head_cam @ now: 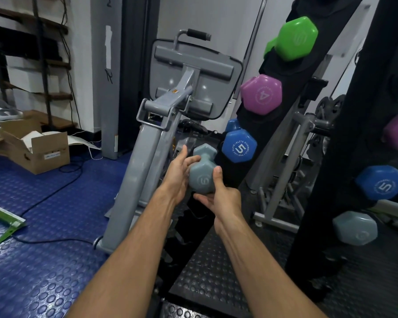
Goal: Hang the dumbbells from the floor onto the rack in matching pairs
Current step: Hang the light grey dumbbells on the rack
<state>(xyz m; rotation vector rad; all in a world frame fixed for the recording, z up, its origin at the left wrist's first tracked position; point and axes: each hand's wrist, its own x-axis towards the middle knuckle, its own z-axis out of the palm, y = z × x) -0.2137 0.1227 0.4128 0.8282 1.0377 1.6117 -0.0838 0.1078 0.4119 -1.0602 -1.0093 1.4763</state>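
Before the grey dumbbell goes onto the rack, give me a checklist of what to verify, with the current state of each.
1. Grey dumbbell held by both hands: ok; left hand at its side, right hand under the near head.
2. Matching grey dumbbell already on the right upright, lowest: ok.
3. Left upright order above: green, purple 4, blue 5: ok.
4. Free cradle below the blue 5 dumbbell: cannot tell, hidden behind the hands.
5. Number on held dumbbell readable: not ok, blurred.

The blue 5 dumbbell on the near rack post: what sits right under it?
Under the blue 5 dumbbell, both hands hold a grey dumbbell against the rack. They cover the cradle there.
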